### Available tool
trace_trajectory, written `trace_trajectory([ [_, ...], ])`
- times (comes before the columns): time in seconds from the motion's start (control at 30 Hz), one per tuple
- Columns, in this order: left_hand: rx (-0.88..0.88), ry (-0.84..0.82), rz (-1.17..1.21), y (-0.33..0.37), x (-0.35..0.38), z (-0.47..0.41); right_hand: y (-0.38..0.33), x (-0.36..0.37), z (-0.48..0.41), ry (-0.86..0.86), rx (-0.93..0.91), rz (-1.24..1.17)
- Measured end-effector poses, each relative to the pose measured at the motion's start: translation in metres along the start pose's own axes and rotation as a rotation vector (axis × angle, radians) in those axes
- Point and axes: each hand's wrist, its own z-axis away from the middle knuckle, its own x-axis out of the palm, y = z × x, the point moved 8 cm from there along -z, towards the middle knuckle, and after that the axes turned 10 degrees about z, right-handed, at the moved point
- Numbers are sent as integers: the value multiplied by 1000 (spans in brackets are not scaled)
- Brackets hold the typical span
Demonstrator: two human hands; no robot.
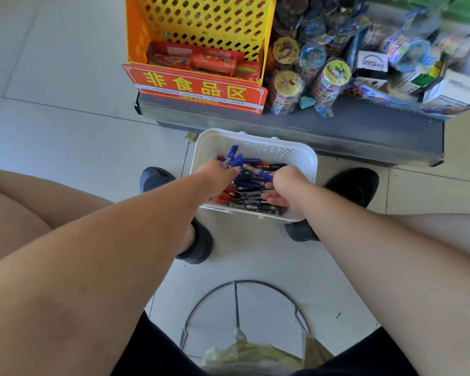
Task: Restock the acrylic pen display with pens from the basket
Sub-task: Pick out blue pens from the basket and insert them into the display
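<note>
Gathering step. Left hand (217,176) grips a few blue pens (232,156), ends sticking up past the knuckles. Right hand (284,185) is just beside it in the basket (304,158) pile, grip unclear. Next: bunch the pens and carry them to the display, which is out of view.

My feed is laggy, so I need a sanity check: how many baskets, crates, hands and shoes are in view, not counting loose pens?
Baskets: 1, the white basket
Crates: 1, the yellow crate
Hands: 2, left hand gripping blue pens, right hand among the pens
Shoes: 2, left shoe, right shoe
Total: 6
</note>
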Motion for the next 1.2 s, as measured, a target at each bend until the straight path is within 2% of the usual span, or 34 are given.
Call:
trace_trajectory([
  [0.07, 30, 25, -12, 9, -5, 11, -11, -3, 18, -16, -126, 31],
  [0.17, 87, 56, 117, 19, -8, 24, -10, -3, 36, -126, -247, -9],
  [0.33, -51, 56, 531, -1, -1, 35, 1, 3, 63, -366, -227, -230],
  [0.4, -54, 56, 649, -6, 4, 41, 6, 4, 66, -418, -226, -276],
  [0.5, 21, 59, 627, -6, 11, 50, 12, 9, 73, -471, -258, -218],
  [0.67, 207, 161, 492, 21, 3, 70, 6, 19, 94, -578, -336, -145],
  [0.8, 358, 184, 455, 53, -13, 83, -24, 0, 115, -510, -476, -57],
  [0.97, 511, 142, 559, 108, -41, 117, -91, -49, 166, -155, -842, 25],
  [1.07, 640, 210, 588, 141, -67, 146, -122, -66, 204, -121, -1009, -8],
  [1.2, 742, 216, 608, 175, -84, 180, -143, -90, 235, -155, -1107, -41],
])
